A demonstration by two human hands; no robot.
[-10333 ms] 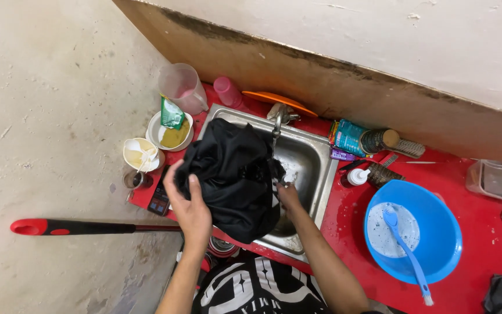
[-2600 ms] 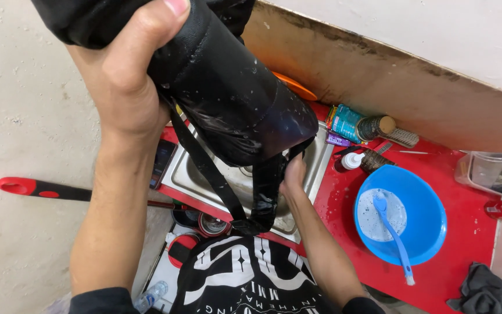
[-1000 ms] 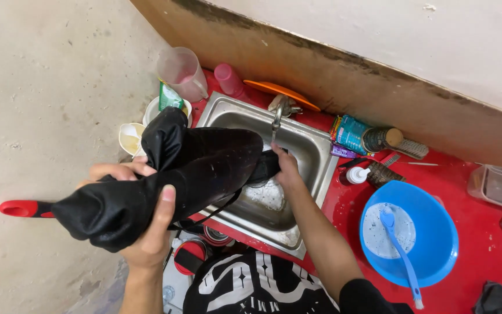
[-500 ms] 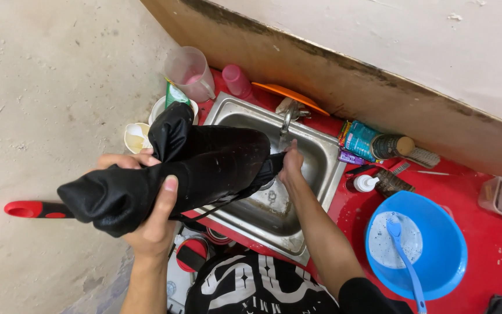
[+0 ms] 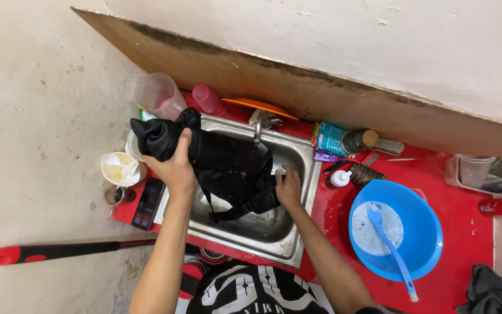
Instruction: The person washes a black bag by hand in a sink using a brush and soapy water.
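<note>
Your left hand has its grip wrapped tight around the wet black bag over the sink; your right hand pinches its lower end. Swing it left and drips could hit the phone on the surface, or topple the cup.

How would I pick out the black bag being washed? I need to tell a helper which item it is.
Start at the steel sink set in the red counter. Over its left half, the left hand grips a wet black bag and the right hand touches it. Unlike the dark cloth at the counter's right end, it trails buckled straps.
</note>
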